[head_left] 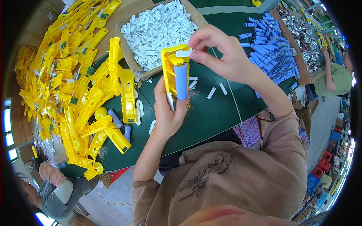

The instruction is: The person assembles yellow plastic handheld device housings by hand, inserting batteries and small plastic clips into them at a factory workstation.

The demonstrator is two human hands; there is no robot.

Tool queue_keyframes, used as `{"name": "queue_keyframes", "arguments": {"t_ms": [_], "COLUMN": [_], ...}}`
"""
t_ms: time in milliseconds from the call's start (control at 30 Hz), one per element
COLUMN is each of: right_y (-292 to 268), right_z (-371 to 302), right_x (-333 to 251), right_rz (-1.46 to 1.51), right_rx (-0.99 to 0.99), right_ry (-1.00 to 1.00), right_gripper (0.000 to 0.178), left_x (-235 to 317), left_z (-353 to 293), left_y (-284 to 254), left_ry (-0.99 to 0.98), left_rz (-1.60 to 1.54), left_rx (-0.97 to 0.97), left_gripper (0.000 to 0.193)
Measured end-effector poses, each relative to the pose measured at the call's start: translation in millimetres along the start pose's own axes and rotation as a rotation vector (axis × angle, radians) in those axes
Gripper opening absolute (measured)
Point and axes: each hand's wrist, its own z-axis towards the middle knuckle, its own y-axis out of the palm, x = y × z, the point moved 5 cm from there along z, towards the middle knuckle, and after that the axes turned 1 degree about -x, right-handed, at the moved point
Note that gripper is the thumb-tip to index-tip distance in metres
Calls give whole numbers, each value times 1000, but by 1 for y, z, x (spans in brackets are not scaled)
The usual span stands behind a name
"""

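My left hand [166, 117] grips a yellow plastic housing [168, 69] from below and holds it upright above the green table. Inside the housing stands a blue cylindrical battery [181, 82]; thin red wire shows near its lower end. Between thumb and forefinger, my right hand [226, 56] pinches a small white plastic strip [183, 54] at the housing's upper end. The strip lies across the opening; whether it is seated there I cannot tell. Another white piece [170, 101] shows beside my left fingers.
A carton [130, 56] full of white strips stands behind my hands. Yellow housings [81, 69] are heaped at left, blue wired batteries [269, 56] at right. Loose white strips [211, 93] lie on the green table [211, 116]. Other people [333, 79] sit at both sides.
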Motion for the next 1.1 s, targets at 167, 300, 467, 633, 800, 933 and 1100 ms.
{"name": "queue_keyframes", "arguments": {"t_ms": [167,300,467,633,800,933,1100], "right_y": [3,8,8,14,5,29,44], "right_z": [10,14,18,18,-1,-11,-19], "right_x": [9,18,18,34,52,32,38], "right_rz": [124,351,-14,-249,201,333,357], "right_rx": [-117,-226,-214,-326,-353,-244,-97], "right_ry": [141,266,193,-9,231,244,270], "right_gripper": [18,15,17,29,44,51,46], "left_x": [4,0,-3,-2,-8,-10,-8], "left_z": [3,2,3,6,5,3,3], "left_y": [2,2,2,6,4,7,7], "left_ry": [-63,-127,-142,-282,-414,-301,-361], "left_rz": [-40,-13,-1,-198,-355,-207,-184], "left_rx": [-56,-70,-78,-146,-118,-104,-105], "left_gripper": [48,47,48,47,48,48,48]}}
